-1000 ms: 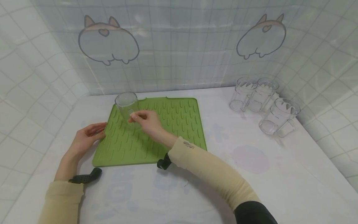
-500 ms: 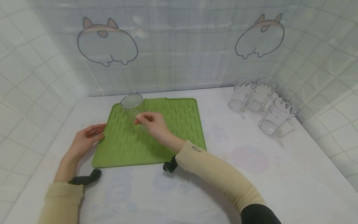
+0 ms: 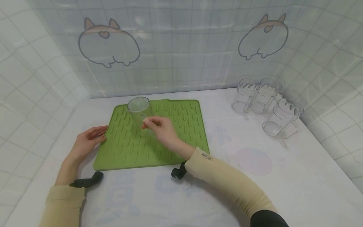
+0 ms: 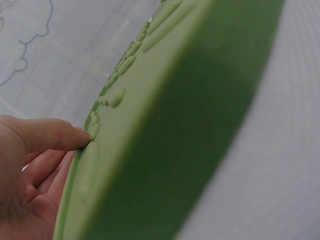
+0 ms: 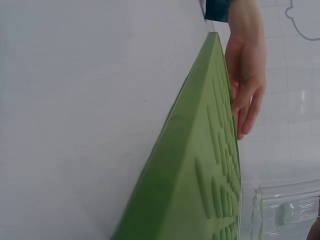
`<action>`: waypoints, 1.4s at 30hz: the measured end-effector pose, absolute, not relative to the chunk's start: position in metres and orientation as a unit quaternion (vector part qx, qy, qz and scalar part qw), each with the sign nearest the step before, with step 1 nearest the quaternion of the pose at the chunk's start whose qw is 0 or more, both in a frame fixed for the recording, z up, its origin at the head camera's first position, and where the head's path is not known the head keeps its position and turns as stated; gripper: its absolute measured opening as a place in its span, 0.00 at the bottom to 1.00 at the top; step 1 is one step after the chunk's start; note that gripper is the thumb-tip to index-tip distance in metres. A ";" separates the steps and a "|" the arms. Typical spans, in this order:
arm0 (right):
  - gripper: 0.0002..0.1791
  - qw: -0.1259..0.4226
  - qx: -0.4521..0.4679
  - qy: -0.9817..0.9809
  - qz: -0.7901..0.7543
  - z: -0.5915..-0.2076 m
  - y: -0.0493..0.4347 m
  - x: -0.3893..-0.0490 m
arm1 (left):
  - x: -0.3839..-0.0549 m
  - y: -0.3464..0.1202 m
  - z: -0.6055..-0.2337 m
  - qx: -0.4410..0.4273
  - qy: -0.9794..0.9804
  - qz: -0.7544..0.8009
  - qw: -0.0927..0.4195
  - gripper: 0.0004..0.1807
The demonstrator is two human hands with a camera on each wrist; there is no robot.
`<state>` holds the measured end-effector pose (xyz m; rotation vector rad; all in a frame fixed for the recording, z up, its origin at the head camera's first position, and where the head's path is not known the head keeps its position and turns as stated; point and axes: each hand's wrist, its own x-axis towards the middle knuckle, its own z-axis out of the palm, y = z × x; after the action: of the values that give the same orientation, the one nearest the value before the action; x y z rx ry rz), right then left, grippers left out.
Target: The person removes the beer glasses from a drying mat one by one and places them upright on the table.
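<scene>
A clear glass mug [image 3: 139, 108] is over the upper left part of a green ridged drying mat [image 3: 181, 132]. My right hand [image 3: 161, 129] pinches the mug at its handle side; the fingers cover the handle. Whether the mug's base touches the mat, I cannot tell. In the right wrist view part of the mug [image 5: 285, 210] shows at the lower right. My left hand [image 3: 88, 142] rests at the mat's left edge. Its thumb [image 4: 60, 135] touches the rim in the left wrist view, and the other fingers lie loosely alongside.
On the right of the white-covered table stand three more clear glass mugs: two at the back [image 3: 245, 97] [image 3: 265, 97] close together, one nearer [image 3: 282, 118]. A tiled wall sheet [image 3: 184, 47] rises behind the table and along both sides.
My right hand has moved a little to the right and nearer to me, bringing the mug with it over the mat. The left hand has stayed at the mat's edge.
</scene>
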<state>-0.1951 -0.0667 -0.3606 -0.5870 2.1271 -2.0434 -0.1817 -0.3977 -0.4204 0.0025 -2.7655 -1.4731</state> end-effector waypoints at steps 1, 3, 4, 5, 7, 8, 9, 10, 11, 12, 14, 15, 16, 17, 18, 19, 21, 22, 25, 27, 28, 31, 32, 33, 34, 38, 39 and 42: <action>0.11 0.065 -0.196 0.705 -0.678 -0.361 -0.065 -0.194 | -0.182 -0.398 -0.421 0.000 -0.882 -0.472 0.005 0.32; 0.11 0.064 -0.196 0.706 -0.677 -0.361 -0.063 -0.193 | -0.182 -0.398 -0.422 0.000 -0.879 -0.476 0.006 0.32; 0.11 0.065 -0.192 0.707 -0.678 -0.360 -0.062 -0.192 | -0.182 -0.398 -0.422 0.000 -0.879 -0.477 0.006 0.32; 0.12 0.062 -0.192 0.707 -0.678 -0.360 -0.060 -0.191 | -0.182 -0.399 -0.423 -0.001 -0.879 -0.476 0.007 0.31; 0.12 0.063 -0.188 0.704 -0.682 -0.360 -0.058 -0.190 | -0.182 -0.399 -0.423 -0.005 -0.880 -0.475 0.008 0.31; 0.12 0.064 -0.187 0.702 -0.684 -0.360 -0.056 -0.189 | -0.182 -0.399 -0.423 -0.004 -0.880 -0.475 0.007 0.31; 0.11 0.064 -0.185 0.699 -0.688 -0.360 -0.055 -0.188 | -0.182 -0.399 -0.423 -0.003 -0.880 -0.476 0.006 0.31; 0.11 0.065 -0.182 0.696 -0.691 -0.359 -0.054 -0.187 | -0.182 -0.398 -0.423 0.000 -0.879 -0.476 0.005 0.31; 0.11 0.064 -0.185 0.693 -0.694 -0.359 -0.052 -0.186 | -0.182 -0.398 -0.423 0.002 -0.879 -0.477 0.005 0.31; 0.11 0.065 -0.185 0.691 -0.695 -0.358 -0.051 -0.185 | -0.182 -0.397 -0.423 0.004 -0.877 -0.480 0.005 0.31; 0.11 0.064 -0.188 0.689 -0.697 -0.356 -0.048 -0.183 | -0.183 -0.397 -0.423 0.005 -0.877 -0.481 0.005 0.31; 0.11 0.062 -0.190 0.689 -0.696 -0.355 -0.046 -0.183 | -0.183 -0.397 -0.423 0.003 -0.876 -0.482 0.005 0.31; 0.12 0.060 -0.194 0.689 -0.696 -0.355 -0.045 -0.182 | -0.183 -0.397 -0.424 0.001 -0.877 -0.481 0.006 0.31; 0.12 0.056 -0.198 0.690 -0.694 -0.355 -0.043 -0.181 | -0.183 -0.397 -0.424 0.000 -0.876 -0.483 0.007 0.31; 0.12 0.052 -0.201 0.690 -0.693 -0.354 -0.042 -0.181 | -0.183 -0.397 -0.424 -0.002 -0.876 -0.481 0.007 0.31; 0.12 0.048 -0.204 0.689 -0.694 -0.354 -0.041 -0.180 | -0.183 -0.397 -0.425 -0.002 -0.876 -0.482 0.008 0.31; 0.12 0.040 -0.208 0.686 -0.696 -0.354 -0.038 -0.179 | -0.184 -0.397 -0.425 -0.004 -0.877 -0.481 0.008 0.31; 0.12 0.036 -0.208 0.686 -0.696 -0.354 -0.037 -0.178 | -0.184 -0.398 -0.424 -0.004 -0.877 -0.480 0.008 0.31; 0.12 0.028 -0.210 0.686 -0.696 -0.353 -0.033 -0.177 | -0.183 -0.398 -0.423 -0.004 -0.881 -0.473 0.009 0.31; 0.12 0.025 -0.209 0.686 -0.696 -0.353 -0.030 -0.175 | -0.183 -0.399 -0.423 -0.005 -0.884 -0.467 0.010 0.32; 0.12 0.022 -0.210 0.686 -0.696 -0.353 -0.028 -0.175 | -0.183 -0.399 -0.422 -0.004 -0.885 -0.466 0.010 0.32; 0.13 0.017 -0.206 0.683 -0.701 -0.352 -0.023 -0.174 | -0.183 -0.399 -0.422 -0.003 -0.886 -0.464 0.009 0.32; 0.13 0.014 -0.206 0.682 -0.702 -0.352 -0.021 -0.173 | -0.183 -0.398 -0.422 0.000 -0.885 -0.466 0.009 0.32; 0.13 0.012 -0.206 0.681 -0.703 -0.352 -0.019 -0.173 | -0.183 -0.398 -0.422 0.001 -0.885 -0.466 0.008 0.32; 0.13 0.011 -0.204 0.681 -0.703 -0.352 -0.018 -0.173 | -0.183 -0.398 -0.422 0.001 -0.885 -0.465 0.007 0.32; 0.14 0.004 -0.203 0.682 -0.703 -0.354 -0.010 -0.172 | -0.182 -0.398 -0.421 0.002 -0.889 -0.458 0.006 0.32; 0.14 0.003 -0.201 0.682 -0.703 -0.355 -0.008 -0.172 | -0.182 -0.398 -0.421 0.000 -0.890 -0.456 0.005 0.32; 0.13 -0.006 -0.194 0.687 -0.700 -0.356 -0.001 -0.172 | -0.182 -0.398 -0.422 0.000 -0.887 -0.462 0.002 0.32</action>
<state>-0.1715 -0.0012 -0.3559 -0.6118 2.1674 -2.2064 -0.1825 -0.3984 -0.4222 -0.0006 -2.7826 -1.4495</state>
